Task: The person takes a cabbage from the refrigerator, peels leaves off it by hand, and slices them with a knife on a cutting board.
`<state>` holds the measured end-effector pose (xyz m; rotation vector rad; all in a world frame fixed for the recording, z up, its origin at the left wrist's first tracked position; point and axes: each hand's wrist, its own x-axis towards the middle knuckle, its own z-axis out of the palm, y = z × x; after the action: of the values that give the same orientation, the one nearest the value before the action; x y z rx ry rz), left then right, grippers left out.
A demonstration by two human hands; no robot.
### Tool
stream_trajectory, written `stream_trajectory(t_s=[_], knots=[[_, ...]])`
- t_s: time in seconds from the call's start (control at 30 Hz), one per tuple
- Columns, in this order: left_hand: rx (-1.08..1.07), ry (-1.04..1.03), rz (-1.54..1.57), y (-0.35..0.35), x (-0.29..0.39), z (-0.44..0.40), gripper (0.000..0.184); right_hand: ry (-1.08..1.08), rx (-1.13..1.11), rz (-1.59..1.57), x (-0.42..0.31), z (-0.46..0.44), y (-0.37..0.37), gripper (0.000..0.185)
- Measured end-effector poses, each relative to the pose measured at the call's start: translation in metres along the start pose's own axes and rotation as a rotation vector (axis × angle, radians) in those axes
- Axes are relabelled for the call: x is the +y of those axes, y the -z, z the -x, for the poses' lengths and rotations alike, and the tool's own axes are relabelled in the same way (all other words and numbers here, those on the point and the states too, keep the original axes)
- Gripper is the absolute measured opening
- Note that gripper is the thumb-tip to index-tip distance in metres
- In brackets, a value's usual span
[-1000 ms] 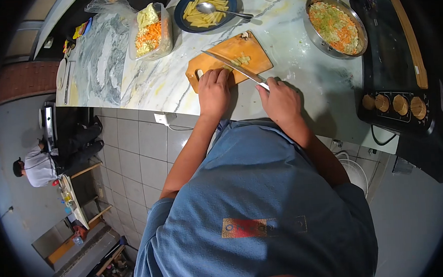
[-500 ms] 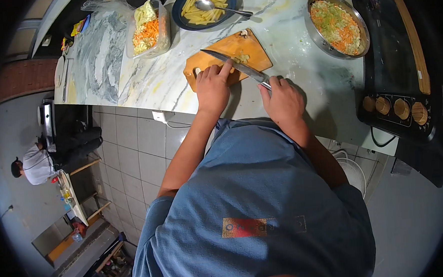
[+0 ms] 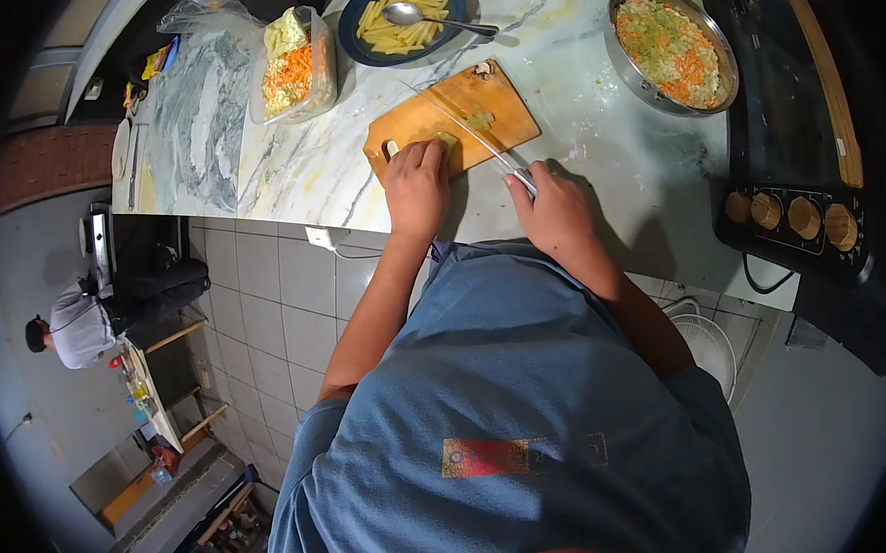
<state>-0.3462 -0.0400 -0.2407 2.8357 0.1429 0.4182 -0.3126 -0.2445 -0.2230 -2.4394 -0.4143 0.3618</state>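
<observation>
My right hand [image 3: 557, 208] grips the handle of a kitchen knife [image 3: 478, 137], whose blade slants up and left over a wooden cutting board [image 3: 509, 108]. The blade is turned nearly edge-on to me. On the board's near left part, the curled fingers of my left hand [image 3: 418, 190] hold down a yellowish-green vegetable piece [image 3: 446, 139], mostly hidden under them; its exact kind cannot be made out. Thin greenish slices [image 3: 478, 120] lie just beyond the blade. A small whitish bit [image 3: 483, 70] rests at the board's far corner.
Behind the board are a dark blue plate [image 3: 348, 29] of pale sticks with a spoon [image 3: 404, 14], and a plastic container [image 3: 324, 72] of shredded vegetables. A metal pan [image 3: 720, 52] of chopped vegetables stands right, near a knobbed appliance [image 3: 781, 224]. Another person [image 3: 80, 326] is far left.
The knife has rolled from showing its flat side to nearly edge-on. My left index finger has drawn back from the blade and curled, uncovering part of the vegetable piece.
</observation>
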Motion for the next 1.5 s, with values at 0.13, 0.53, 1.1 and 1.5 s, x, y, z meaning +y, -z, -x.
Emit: stream_trajectory(t_s=[0.13, 0.53, 1.1, 1.5], knots=[[0.087, -0.051, 0.037, 0.000, -0.003, 0.001, 0.021, 0.041, -0.036, -0.060, -0.003, 0.000, -0.003, 0.041], [0.128, -0.043, 0.065, -0.002, -0.002, 0.003, 0.017, 0.046, -0.154, -0.013, -0.008, -0.005, 0.002, 0.037], [0.174, -0.049, 0.114, -0.006, -0.004, 0.002, 0.020, 0.016, -0.239, 0.104, -0.010, -0.013, 0.000, 0.033], [0.185, -0.002, 0.167, -0.004, -0.002, 0.002, 0.016, -0.052, -0.323, 0.151, -0.023, -0.019, 0.008, 0.034]])
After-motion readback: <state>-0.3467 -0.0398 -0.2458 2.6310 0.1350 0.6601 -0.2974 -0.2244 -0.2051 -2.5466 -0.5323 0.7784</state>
